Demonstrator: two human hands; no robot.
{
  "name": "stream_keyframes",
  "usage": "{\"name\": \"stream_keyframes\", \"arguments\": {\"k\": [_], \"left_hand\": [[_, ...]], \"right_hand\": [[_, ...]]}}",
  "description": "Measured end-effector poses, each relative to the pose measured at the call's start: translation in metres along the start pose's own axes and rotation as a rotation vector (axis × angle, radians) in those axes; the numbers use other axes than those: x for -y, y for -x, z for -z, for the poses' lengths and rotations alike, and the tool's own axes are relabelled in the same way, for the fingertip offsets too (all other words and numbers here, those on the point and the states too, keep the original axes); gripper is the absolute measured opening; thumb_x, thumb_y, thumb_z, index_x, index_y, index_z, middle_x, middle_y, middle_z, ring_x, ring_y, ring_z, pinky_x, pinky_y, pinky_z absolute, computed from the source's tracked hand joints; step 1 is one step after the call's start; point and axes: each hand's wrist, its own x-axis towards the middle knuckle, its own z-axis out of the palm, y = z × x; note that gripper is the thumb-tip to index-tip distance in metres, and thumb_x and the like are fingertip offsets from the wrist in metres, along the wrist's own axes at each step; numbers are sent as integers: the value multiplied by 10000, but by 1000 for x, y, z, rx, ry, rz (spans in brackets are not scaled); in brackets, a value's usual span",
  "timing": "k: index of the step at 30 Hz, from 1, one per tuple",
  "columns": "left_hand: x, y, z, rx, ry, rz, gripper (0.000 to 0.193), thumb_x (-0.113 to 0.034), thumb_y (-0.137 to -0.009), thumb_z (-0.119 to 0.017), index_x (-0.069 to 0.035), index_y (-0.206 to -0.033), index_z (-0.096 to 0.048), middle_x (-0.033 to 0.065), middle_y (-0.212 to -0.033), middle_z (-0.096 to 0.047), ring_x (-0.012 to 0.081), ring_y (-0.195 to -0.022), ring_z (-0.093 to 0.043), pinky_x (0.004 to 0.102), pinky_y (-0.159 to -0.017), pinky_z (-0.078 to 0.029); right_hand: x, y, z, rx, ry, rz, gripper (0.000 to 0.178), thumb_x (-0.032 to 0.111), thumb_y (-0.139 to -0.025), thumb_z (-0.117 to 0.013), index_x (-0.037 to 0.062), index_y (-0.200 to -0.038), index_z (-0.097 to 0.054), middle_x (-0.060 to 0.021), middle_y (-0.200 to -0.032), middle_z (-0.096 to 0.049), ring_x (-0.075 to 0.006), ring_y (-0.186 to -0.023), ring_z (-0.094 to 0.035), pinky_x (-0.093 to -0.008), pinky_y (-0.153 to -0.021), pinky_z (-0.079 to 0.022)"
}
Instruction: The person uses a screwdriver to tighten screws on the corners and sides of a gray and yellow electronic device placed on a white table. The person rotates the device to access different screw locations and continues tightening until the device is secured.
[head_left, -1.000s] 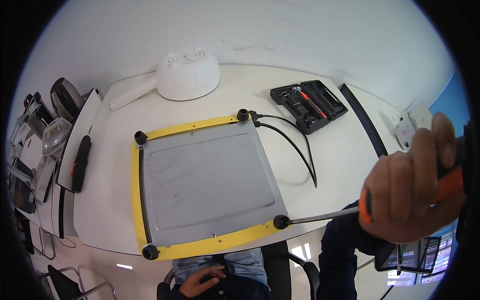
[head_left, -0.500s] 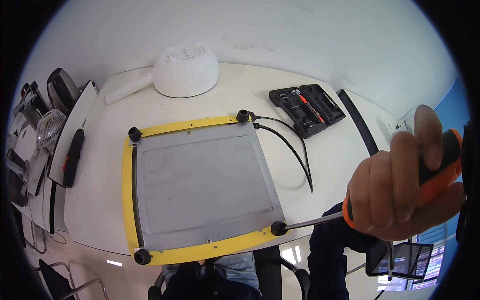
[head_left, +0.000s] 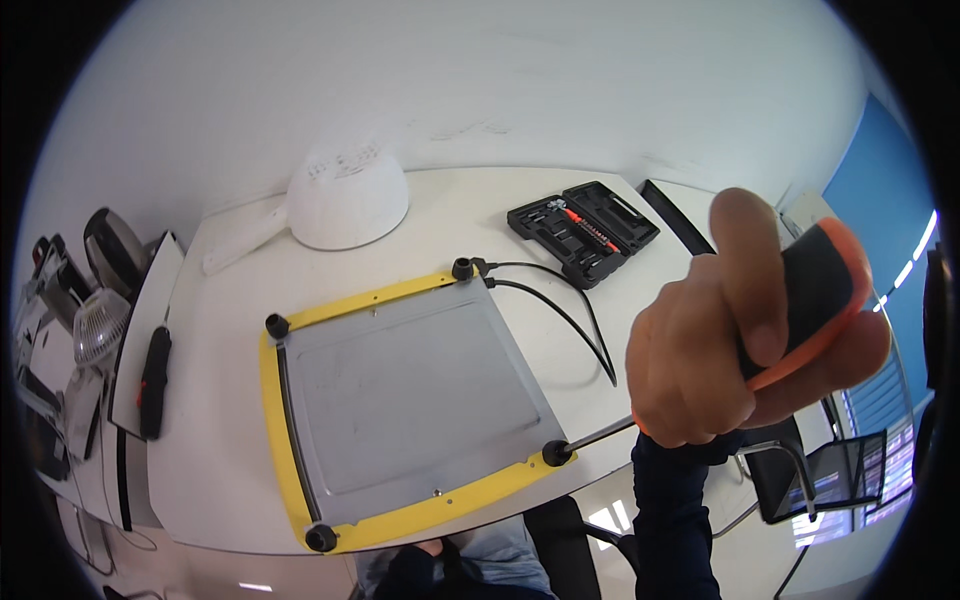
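Note:
My right hand is closed around the black and orange handle of a screwdriver. Its metal shaft reaches down to the black round foot at the near right corner of an appliance, and the tip is hidden in that foot. The appliance lies underside up, with a grey metal panel, yellow edge strips and a black foot at each corner. Low in the view, a small part of my left hand shows below the table edge by my lap; its fingers are mostly hidden.
Two black cables leave the far right corner. An open black tool case holds bits and a red strip. A white long-handled pan-shaped object lies upside down at the back. A black power screwdriver and a kettle are at left.
The view has shifted, so the table and appliance sit lower. My right hand has turned the screwdriver handle a little and changed its finger position; the tip stays at the same foot.

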Motion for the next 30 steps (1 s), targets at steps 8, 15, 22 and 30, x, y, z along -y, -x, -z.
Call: {"name": "stream_keyframes", "arguments": {"k": [8,15,22,30], "left_hand": [[9,1,-1,8,-40,-15,337,-236,-839,-506,-32,-1107,-475,105,-1063,-531,165,-957,-501,303,-857,-368],[13,0,-3,0,-56,-27,342,-242,-839,-506,-34,-1109,-474,105,-1070,-528,165,-957,-500,303,-861,-365],[12,18,-3,-13,-50,-94,348,-249,-838,-507,-37,-1111,-472,104,-1076,-526,164,-957,-499,304,-865,-363],[-235,153,163,790,-94,-606,323,-222,-802,-512,-50,-1075,-519,128,-1119,-503,247,-1107,-410,389,-905,-308]], "right_hand": [[-2,1,3,41,-65,-2,683,704,-730,-234,40,-731,-393,-35,-407,-382,-100,-254,-313,-213,-236,-316],[2,11,-15,-278,318,155,615,617,-788,-213,41,-784,-430,-49,-507,-451,-137,-360,-451,-235,-345,-422],[19,16,-17,-358,314,150,343,398,-878,-249,75,-933,-350,-62,-617,-442,-144,-413,-462,-242,-365,-420],[14,-13,18,61,-176,-146,306,396,-871,-280,95,-851,-331,-88,-538,-489,-137,-341,-442,-223,-321,-408]]}}
